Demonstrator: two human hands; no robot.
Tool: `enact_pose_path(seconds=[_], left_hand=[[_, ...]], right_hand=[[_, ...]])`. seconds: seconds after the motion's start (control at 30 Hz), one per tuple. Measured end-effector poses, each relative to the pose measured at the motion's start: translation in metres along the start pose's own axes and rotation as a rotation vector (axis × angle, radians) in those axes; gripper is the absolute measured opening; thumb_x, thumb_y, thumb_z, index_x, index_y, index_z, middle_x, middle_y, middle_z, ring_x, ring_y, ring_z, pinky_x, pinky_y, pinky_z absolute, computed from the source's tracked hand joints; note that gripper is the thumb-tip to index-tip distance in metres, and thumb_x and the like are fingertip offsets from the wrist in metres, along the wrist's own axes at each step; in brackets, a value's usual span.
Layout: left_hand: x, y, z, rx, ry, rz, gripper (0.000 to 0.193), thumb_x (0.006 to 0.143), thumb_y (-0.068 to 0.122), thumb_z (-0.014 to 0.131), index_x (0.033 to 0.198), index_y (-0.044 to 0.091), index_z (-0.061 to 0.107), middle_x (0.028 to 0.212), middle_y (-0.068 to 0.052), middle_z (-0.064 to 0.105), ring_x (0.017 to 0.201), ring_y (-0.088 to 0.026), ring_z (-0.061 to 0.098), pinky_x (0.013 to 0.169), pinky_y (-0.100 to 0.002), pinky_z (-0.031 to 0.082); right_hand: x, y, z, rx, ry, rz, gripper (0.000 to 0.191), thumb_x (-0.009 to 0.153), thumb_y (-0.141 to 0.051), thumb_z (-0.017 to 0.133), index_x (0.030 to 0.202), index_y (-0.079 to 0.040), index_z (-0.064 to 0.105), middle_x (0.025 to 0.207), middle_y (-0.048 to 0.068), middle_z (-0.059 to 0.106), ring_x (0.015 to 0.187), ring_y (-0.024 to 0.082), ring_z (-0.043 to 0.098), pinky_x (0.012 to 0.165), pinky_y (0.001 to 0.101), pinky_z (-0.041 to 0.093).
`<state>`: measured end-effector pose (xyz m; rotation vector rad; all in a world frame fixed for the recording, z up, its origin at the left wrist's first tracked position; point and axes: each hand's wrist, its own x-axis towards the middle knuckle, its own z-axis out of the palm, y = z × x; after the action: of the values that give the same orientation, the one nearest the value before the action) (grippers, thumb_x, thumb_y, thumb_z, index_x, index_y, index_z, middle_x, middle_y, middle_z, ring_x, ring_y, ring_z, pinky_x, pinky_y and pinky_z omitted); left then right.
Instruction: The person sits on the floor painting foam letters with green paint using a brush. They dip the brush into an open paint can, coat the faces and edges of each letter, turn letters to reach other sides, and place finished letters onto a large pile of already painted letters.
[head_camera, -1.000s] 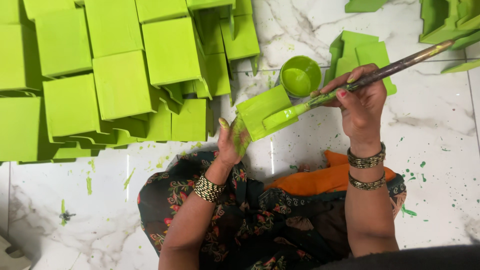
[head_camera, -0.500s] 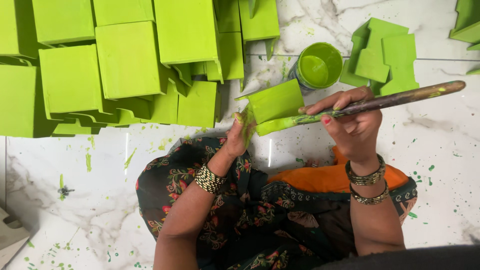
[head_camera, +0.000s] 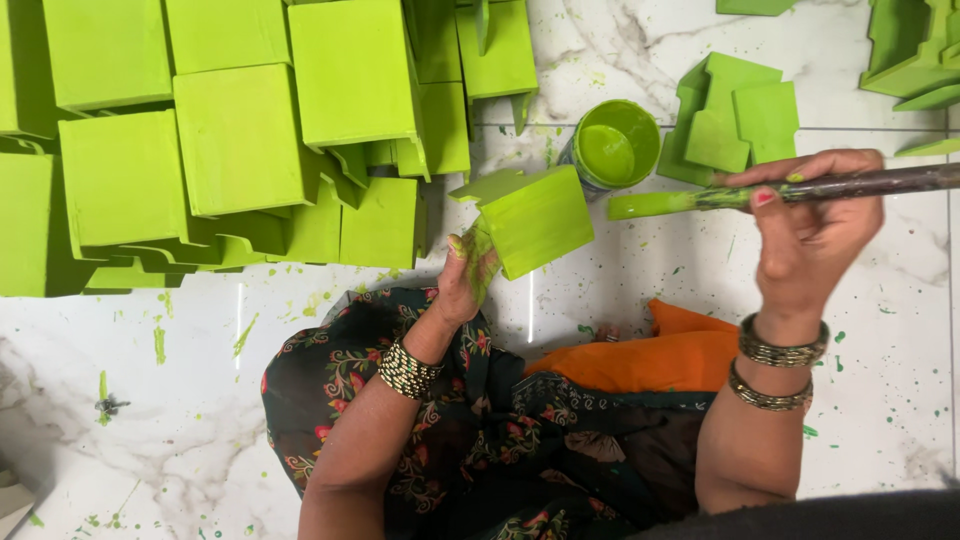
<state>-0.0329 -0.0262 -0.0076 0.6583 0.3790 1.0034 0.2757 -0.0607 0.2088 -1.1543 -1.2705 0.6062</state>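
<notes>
A white marble floor (head_camera: 200, 420) flecked with green paint fills the frame, with bare open room along the lower left and down the right edge. The upper left of the frame is packed with a crowded pile of green painted boxes (head_camera: 240, 150), their edges overlapping and running off the top and left borders. A dark floral garment (head_camera: 470, 440) with an orange cloth (head_camera: 640, 360) spreads across the lower centre. A smaller stack of green flat pieces (head_camera: 740, 125) lies at upper right, and more green shapes (head_camera: 915, 50) crowd the top right corner. Just left of that stack stands a round paint tin (head_camera: 615, 145) full of green paint. The left hand (head_camera: 465, 280), its grip closed on the lower left corner, holds a green block (head_camera: 535, 220) tilted above the floor at centre frame, near the tin. The right hand (head_camera: 815, 225), grip clenched around the handle, holds a long paintbrush (head_camera: 790, 190) level at centre right, its green tip pointing left and standing apart from the block, with a narrow gap between them.
</notes>
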Motion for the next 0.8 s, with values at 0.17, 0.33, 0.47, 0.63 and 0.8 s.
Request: enact_pose_path(seconds=[0.17, 0.33, 0.47, 0.63, 0.8], left_hand=[[-0.001, -0.001, 0.002, 0.018, -0.032, -0.012, 0.098, 0.101, 0.072, 0.036, 0.162, -0.003, 0.024, 0.164, -0.016, 0.037, 0.149, -0.031, 0.040, 0.125, -0.044, 0.031], [-0.003, -0.002, -0.003, -0.021, -0.015, -0.010, 0.098, 0.102, 0.073, 0.037, 0.162, -0.004, 0.026, 0.163, -0.018, 0.039, 0.147, -0.033, 0.043, 0.123, -0.044, 0.034], [-0.003, -0.002, -0.004, -0.013, -0.020, -0.012, 0.098, 0.102, 0.073, 0.037, 0.162, -0.004, 0.027, 0.162, -0.018, 0.040, 0.145, -0.033, 0.044, 0.121, -0.045, 0.035], [0.001, -0.001, -0.001, -0.024, -0.017, -0.002, 0.098, 0.100, 0.073, 0.039, 0.161, -0.003, 0.026, 0.162, -0.017, 0.039, 0.148, -0.032, 0.043, 0.123, -0.045, 0.034], [0.002, -0.001, 0.000, -0.033, 0.001, -0.023, 0.101, 0.099, 0.074, 0.040, 0.161, -0.004, 0.025, 0.162, -0.018, 0.039, 0.147, -0.033, 0.043, 0.123, -0.045, 0.034]], right_hand=[[-0.012, 0.007, 0.041, 0.253, -0.183, -0.032, 0.023, 0.105, 0.004, 0.064, 0.115, -0.005, 0.045, 0.100, 0.017, 0.070, 0.094, 0.023, 0.075, 0.091, 0.0379, 0.068], [-0.023, 0.011, 0.064, 0.285, -0.306, 0.021, 0.023, 0.103, 0.004, 0.063, 0.113, -0.006, 0.045, 0.106, 0.020, 0.070, 0.104, 0.027, 0.073, 0.100, 0.0388, 0.064], [-0.011, 0.014, 0.049, 0.106, -0.207, -0.008, 0.023, 0.106, 0.006, 0.062, 0.114, -0.005, 0.044, 0.104, 0.021, 0.071, 0.097, 0.025, 0.073, 0.086, 0.0303, 0.062], [0.000, 0.012, 0.019, 0.029, 0.041, 0.038, 0.024, 0.103, 0.005, 0.064, 0.110, -0.004, 0.043, 0.097, 0.017, 0.067, 0.093, 0.022, 0.072, 0.076, 0.0277, 0.056], [0.001, 0.014, 0.019, 0.267, 0.037, -0.047, 0.022, 0.107, 0.006, 0.064, 0.115, -0.004, 0.046, 0.094, 0.017, 0.067, 0.092, 0.026, 0.075, 0.090, 0.0418, 0.070]])
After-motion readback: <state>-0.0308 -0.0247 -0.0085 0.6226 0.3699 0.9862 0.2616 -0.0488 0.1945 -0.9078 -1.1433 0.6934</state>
